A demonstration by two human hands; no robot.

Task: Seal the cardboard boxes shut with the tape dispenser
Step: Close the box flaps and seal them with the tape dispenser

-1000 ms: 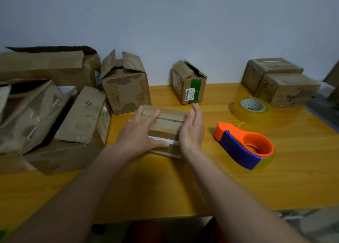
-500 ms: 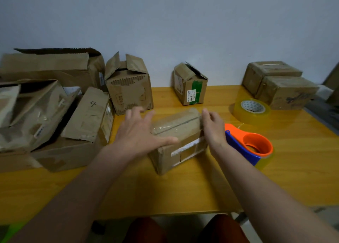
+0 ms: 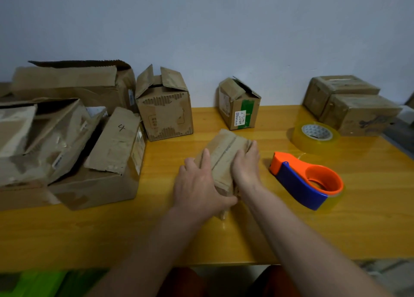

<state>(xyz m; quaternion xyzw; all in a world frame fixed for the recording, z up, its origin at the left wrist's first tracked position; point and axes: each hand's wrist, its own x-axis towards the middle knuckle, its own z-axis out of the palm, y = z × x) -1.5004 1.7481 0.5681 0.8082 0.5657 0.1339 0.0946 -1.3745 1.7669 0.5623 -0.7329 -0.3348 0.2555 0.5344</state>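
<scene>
The left hand (image 3: 197, 184) lies flat on the small box (image 3: 226, 153) with its fingers spread wide, and the right hand (image 3: 246, 164) presses flat on the box's right side; neither hand is holding a tool. A moment ago the box sat sideways, and now it is turned so its middle seam runs away from the person. That looks like getting the seam lined up for tape, though it is hard to tell if the flaps are fully closed. The tape dispenser (image 3: 307, 180) sits untouched just right of the box, with a spare tape roll (image 3: 315, 136) behind it. On the left, a pile of open boxes (image 3: 107, 144) crowds the table (image 3: 358, 218). The near edge has open room.
</scene>
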